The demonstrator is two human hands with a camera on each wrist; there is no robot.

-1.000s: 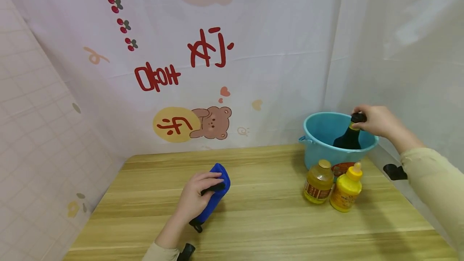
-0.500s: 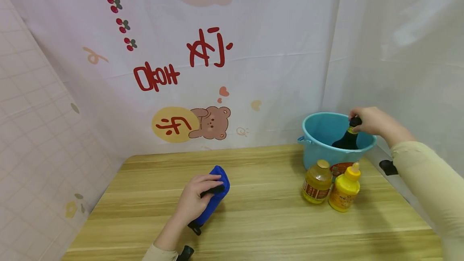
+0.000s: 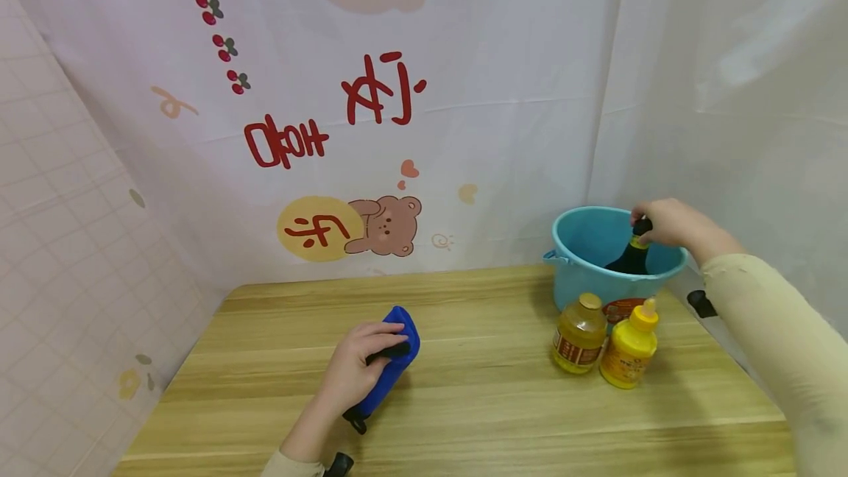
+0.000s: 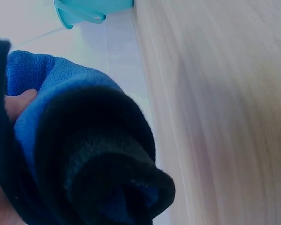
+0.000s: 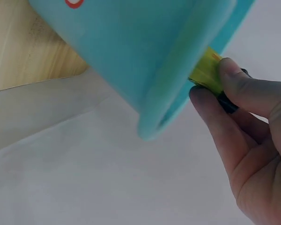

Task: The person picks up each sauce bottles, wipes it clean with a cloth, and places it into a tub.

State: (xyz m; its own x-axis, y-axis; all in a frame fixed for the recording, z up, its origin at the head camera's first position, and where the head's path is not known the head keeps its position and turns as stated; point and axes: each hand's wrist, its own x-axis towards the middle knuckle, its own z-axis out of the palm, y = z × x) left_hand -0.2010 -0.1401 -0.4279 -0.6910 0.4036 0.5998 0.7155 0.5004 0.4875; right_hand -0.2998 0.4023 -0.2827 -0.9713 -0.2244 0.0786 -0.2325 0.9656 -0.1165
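Note:
My left hand (image 3: 355,366) grips a rolled blue towel (image 3: 387,381) with black edging, held over the left-middle of the table. In the left wrist view the towel (image 4: 79,77) shows its fuzzy blue pile and a dark rolled end, with most of the hand hidden behind it. At the far right, my right hand (image 3: 676,225) pinches the black-capped neck of a dark bottle (image 3: 631,260) that leans inside a light blue bucket (image 3: 576,271). The bucket wall hides the bottle's lower part. Thumb and fingertips meet around the bottle's yellow-banded neck (image 5: 208,72) in the right wrist view.
Against the bucket's front stand a jar-like bottle of yellow liquid (image 3: 579,337) and a yellow squeeze bottle (image 3: 629,348) side by side. A printed white curtain (image 3: 503,94) hangs behind the wooden table (image 3: 490,403). The bucket is near the table's back right corner.
My right hand and the dark bottle's neck have shifted slightly left and down within the bucket. My left hand stays with the towel almost in place.

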